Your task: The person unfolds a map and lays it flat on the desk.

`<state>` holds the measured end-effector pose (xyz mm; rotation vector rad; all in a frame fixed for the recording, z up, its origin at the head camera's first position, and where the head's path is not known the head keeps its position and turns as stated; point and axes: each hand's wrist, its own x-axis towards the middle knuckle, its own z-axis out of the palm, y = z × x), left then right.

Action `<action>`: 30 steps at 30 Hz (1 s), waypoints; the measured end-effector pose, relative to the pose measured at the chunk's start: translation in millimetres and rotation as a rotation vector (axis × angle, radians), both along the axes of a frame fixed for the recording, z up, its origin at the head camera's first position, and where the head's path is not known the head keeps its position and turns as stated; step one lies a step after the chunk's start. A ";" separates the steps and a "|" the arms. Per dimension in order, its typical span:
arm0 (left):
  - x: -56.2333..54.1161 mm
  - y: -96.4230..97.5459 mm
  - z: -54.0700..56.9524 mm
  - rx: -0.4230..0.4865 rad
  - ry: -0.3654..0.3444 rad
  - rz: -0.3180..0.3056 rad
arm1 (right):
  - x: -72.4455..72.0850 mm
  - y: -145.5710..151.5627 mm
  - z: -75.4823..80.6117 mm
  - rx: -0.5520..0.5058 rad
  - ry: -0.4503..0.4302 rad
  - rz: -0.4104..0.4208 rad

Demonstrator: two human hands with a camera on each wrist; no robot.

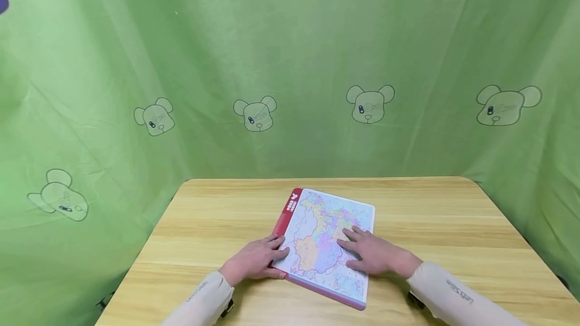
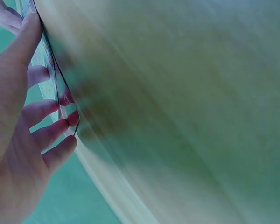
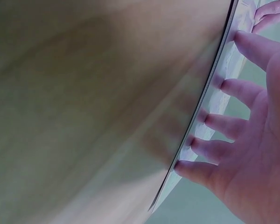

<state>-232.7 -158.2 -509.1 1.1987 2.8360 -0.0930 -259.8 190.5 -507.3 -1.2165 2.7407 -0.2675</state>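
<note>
A thin rectangular map board (image 1: 317, 225) lies flat on the wooden table, turned at an angle. Its face carries a colourful printed map, and a red band with white lettering runs down its left side. My left hand (image 1: 256, 260) rests at the board's near left corner, fingertips on its face and thumb by the near edge. With fingers spread, my right hand (image 1: 376, 253) touches the right part of the map. In the right wrist view, the right fingertips (image 3: 213, 121) meet the board's surface beside its edge. What lies under the board is hidden.
The light wooden table (image 1: 217, 215) has rounded far corners. Behind it and at both sides hangs a green curtain (image 1: 308, 64) printed with bear heads. Dark bands sit at the cuffs of both pale sleeves (image 1: 457, 291).
</note>
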 end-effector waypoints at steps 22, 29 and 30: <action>6.7 7.0 -0.3 -0.030 0.041 -0.051 | -13.2 1.2 -2.0 0.003 -0.007 -0.019; 8.9 11.7 0.5 -0.052 0.073 -0.088 | -16.8 1.1 -1.0 0.005 -0.001 -0.024; 8.9 12.1 0.4 -0.054 0.075 -0.089 | -17.5 1.3 -1.1 0.005 0.001 -0.023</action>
